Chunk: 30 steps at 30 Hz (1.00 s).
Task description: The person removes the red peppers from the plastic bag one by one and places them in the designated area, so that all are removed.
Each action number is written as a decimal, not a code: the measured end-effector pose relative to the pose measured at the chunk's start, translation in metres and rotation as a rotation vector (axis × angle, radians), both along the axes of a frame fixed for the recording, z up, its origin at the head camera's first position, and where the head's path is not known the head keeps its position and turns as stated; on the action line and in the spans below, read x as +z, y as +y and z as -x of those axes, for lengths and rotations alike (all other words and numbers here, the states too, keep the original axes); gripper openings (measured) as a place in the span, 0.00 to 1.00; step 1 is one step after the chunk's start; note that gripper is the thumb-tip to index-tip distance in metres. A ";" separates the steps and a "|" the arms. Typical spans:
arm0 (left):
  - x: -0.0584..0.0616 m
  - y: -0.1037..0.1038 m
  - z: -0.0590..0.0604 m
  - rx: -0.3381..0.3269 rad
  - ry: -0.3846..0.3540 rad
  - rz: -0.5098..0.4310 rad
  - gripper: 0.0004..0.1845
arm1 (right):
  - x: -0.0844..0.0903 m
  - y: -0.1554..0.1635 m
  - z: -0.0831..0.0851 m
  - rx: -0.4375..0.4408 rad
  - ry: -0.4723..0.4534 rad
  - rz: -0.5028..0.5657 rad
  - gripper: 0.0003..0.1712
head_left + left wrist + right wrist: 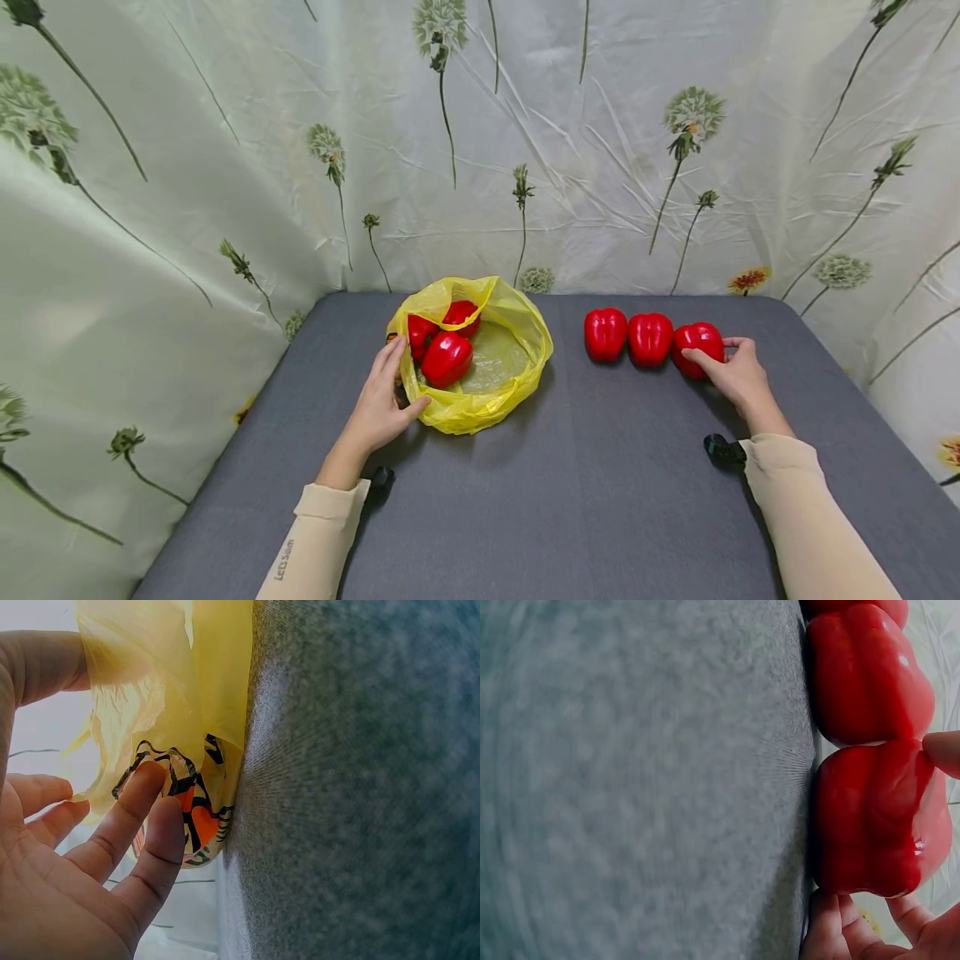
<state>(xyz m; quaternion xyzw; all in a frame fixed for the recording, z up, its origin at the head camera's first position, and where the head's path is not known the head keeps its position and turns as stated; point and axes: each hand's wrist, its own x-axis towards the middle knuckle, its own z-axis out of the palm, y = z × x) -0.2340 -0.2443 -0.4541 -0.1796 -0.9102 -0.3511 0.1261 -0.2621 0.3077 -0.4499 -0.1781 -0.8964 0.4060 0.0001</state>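
My right hand grips the rightmost red bell pepper, thumb on its left side and fingers on its right. In the right wrist view that pepper sits on the table, right up against its neighbour. At the left, a yellow plastic bag stands with its mouth spread wide, and three red peppers lie inside. My left hand rests along the bag's left side, fingers extended and thumb at the near rim. The left wrist view shows the fingers against the bag's printed side.
Two more red bell peppers, a middle one and a left one, complete the row on the dark grey table. A pale curtain with dandelion prints hangs behind and beside the table.
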 end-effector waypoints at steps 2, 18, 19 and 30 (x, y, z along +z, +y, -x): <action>0.000 0.000 0.000 0.000 -0.003 -0.001 0.56 | 0.000 0.000 0.000 0.001 0.003 -0.006 0.57; 0.000 0.000 0.000 0.007 -0.024 0.002 0.56 | -0.001 -0.004 0.002 -0.041 0.009 -0.013 0.57; 0.000 0.000 0.000 0.008 -0.025 0.002 0.56 | -0.001 -0.004 0.002 -0.039 0.008 -0.013 0.58; 0.000 0.000 0.000 0.007 -0.018 -0.001 0.56 | 0.003 -0.003 -0.003 -0.019 0.015 0.027 0.56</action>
